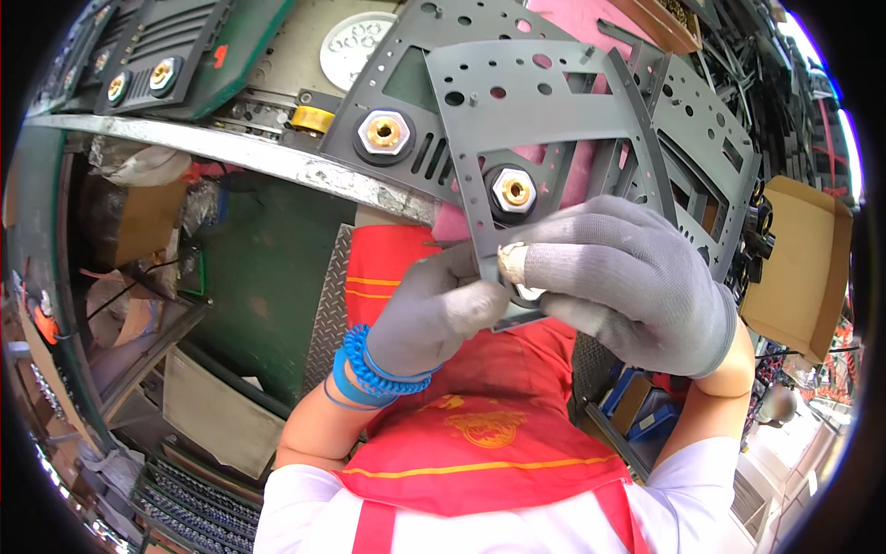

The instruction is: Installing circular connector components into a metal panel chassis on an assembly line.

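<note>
Plate [572, 115] overhangs surface [305, 171] edge; left hand [429, 309] fingers grip plate's lower-left edge; right hand [637, 282] fingers curl at plate's bottom, grip unclear.

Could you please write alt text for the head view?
A gray-gloved left hand holds the lower end of a dark metal plate; the gloved right hand partly covers a silvery part there. A hex nut with a golden center sits above. A red apron shows below.
</note>
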The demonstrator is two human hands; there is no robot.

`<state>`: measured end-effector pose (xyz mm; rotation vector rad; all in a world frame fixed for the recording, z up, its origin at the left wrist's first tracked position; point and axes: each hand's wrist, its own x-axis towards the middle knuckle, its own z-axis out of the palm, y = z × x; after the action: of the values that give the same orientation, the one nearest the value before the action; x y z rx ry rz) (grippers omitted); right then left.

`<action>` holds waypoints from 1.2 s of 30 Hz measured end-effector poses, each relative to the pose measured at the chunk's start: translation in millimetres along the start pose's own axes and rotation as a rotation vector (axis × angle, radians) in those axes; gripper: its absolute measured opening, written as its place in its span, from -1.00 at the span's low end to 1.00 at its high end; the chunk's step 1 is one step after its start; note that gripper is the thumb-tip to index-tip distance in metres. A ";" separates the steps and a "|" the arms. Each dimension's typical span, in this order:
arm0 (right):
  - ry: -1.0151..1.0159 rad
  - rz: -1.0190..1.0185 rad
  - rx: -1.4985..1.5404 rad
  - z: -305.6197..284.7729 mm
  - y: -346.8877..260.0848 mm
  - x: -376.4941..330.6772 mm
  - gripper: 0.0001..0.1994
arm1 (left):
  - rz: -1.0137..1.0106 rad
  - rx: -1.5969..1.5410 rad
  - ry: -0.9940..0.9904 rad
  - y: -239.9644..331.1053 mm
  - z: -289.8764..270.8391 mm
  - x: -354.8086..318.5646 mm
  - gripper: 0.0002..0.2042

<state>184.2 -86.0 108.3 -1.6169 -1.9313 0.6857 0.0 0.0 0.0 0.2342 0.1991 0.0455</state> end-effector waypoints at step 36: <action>0.186 0.333 0.872 0.4 -19.4 17.3 -0.07 | 1.026 1.584 0.321 48.6 39.7 -10.6 -0.71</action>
<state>167.4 -72.0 122.4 -1.3455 -0.9855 1.2384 -3.4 37.5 51.3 1.9045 0.3852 0.9686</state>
